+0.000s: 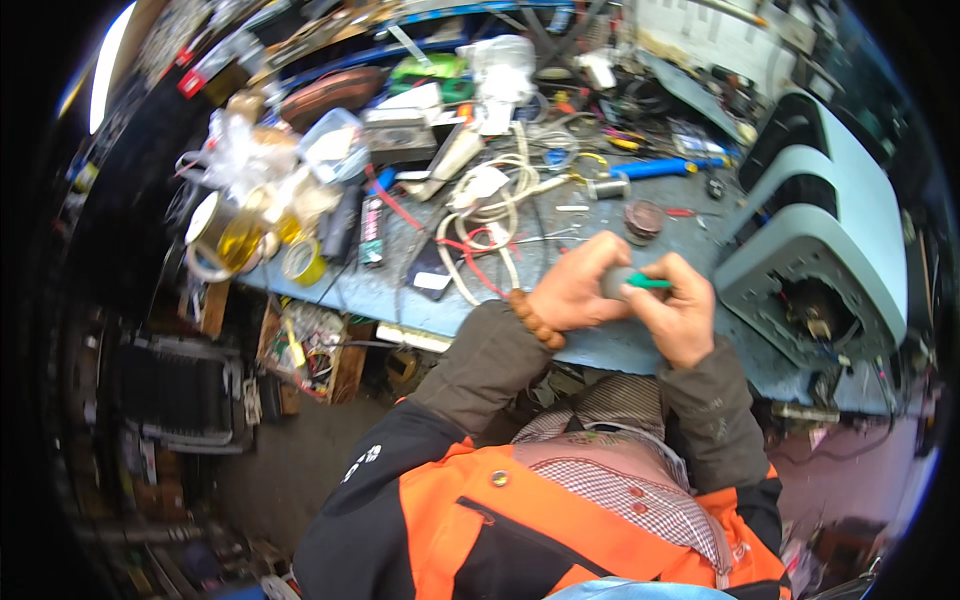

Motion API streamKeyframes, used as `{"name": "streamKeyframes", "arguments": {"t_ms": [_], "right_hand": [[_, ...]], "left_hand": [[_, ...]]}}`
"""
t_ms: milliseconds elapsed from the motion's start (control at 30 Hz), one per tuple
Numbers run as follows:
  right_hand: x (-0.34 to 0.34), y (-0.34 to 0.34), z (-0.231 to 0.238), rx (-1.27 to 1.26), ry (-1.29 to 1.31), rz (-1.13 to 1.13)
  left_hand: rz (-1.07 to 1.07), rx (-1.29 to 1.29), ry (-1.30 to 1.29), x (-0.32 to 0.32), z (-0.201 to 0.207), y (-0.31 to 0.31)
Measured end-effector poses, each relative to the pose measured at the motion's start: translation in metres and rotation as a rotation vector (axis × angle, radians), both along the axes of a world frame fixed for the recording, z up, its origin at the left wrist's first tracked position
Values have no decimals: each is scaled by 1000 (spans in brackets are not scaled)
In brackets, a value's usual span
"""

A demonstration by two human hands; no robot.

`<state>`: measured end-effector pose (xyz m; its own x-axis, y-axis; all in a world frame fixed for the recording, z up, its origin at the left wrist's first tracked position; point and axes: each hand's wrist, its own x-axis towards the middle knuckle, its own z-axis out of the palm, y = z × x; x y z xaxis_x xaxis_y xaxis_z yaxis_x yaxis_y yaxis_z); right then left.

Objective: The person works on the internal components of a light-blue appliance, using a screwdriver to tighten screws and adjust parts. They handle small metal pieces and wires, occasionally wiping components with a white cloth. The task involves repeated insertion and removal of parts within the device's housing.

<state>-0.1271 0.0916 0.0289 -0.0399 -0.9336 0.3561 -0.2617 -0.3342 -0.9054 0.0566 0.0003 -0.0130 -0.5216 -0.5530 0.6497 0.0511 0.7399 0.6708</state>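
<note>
Above the near edge of the blue workbench [390, 300], my two hands meet. My left hand [572, 288], with a wooden bead bracelet at its wrist, is closed round a small grey rounded piece [615, 282]. Between the thumb and fingers of my right hand [684, 312] is a small green pointed piece [650, 282], held against the grey piece. How the two pieces join is hidden by my fingers. Just beyond my hands stands a round reddish-brown tin [643, 220]. A red-handled small tool [690, 212] lies to its right.
A large grey machine housing [820, 240] stands at the right. Coiled white cable [500, 205] and red wires lie left of my hands, near a dark phone-like slab [430, 275]. Farther back are a blue tube-shaped tool [655, 168], a wire spool [608, 187] and piled clutter.
</note>
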Motion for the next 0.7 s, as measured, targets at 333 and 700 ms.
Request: {"name": "streamKeyframes", "arguments": {"t_ms": [333, 700], "right_hand": [[-6, 3, 0, -121, 63, -35], [-19, 41, 12, -153, 131, -64]], "left_hand": [[-80, 23, -71, 9, 5, 3], [97, 140, 157, 1, -10, -1]]}}
